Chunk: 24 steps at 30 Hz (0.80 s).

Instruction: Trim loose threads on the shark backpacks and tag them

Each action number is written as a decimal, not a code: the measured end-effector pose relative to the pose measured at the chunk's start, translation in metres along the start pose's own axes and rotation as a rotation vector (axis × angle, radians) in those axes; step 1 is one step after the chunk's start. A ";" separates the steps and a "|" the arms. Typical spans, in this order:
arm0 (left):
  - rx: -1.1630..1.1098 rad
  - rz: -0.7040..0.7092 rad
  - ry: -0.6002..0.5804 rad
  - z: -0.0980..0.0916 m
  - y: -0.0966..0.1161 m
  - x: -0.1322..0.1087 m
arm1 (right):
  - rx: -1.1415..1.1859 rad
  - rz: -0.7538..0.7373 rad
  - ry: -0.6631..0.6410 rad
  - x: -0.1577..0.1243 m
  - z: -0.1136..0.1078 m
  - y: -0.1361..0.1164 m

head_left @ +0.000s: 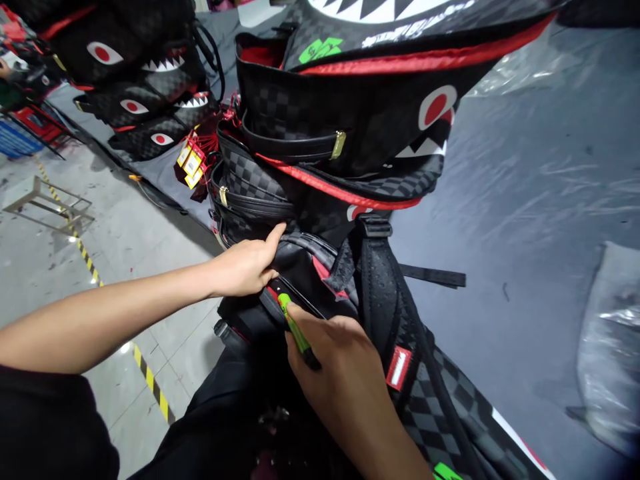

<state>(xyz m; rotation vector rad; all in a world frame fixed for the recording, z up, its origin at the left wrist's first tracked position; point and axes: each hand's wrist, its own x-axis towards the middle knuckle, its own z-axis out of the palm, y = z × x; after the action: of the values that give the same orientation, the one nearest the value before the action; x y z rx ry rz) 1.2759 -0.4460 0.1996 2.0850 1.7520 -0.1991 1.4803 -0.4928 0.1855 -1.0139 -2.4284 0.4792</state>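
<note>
A black checkered backpack (335, 243) with red lining lies at the table's near edge, its zippered opening facing me. My left hand (247, 267) is closed on the edge of that opening, thumb stretched up against the fabric. In my right hand (335, 353) is a slim bright-green tool (295, 325) with black ends, its far tip at the zippered edge beside my left fingers. I cannot tell exactly what kind of tool it is. A padded shoulder strap (383, 293) with a buckle lies just right of my hands.
More shark-face backpacks (350, 113) are piled right behind the work. Another backpack stack (145, 80) stands at the back left, near red-stringed tags (190, 160). Clear plastic (610, 353) lies on the grey table (510, 193) at right. A stool frame (47, 203) stands on the floor.
</note>
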 end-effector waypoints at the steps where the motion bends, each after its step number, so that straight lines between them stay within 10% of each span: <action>1: 0.004 0.001 -0.002 0.000 0.000 0.001 | 0.002 0.001 -0.024 0.002 0.001 0.000; 24: -0.214 -0.117 0.074 0.019 -0.008 -0.027 | 0.020 0.005 0.023 -0.010 0.032 -0.023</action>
<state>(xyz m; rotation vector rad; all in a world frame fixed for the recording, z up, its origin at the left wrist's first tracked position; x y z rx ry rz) 1.2654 -0.4769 0.1906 1.8624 1.8512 0.0322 1.4565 -0.5191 0.1673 -1.0121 -2.3966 0.4905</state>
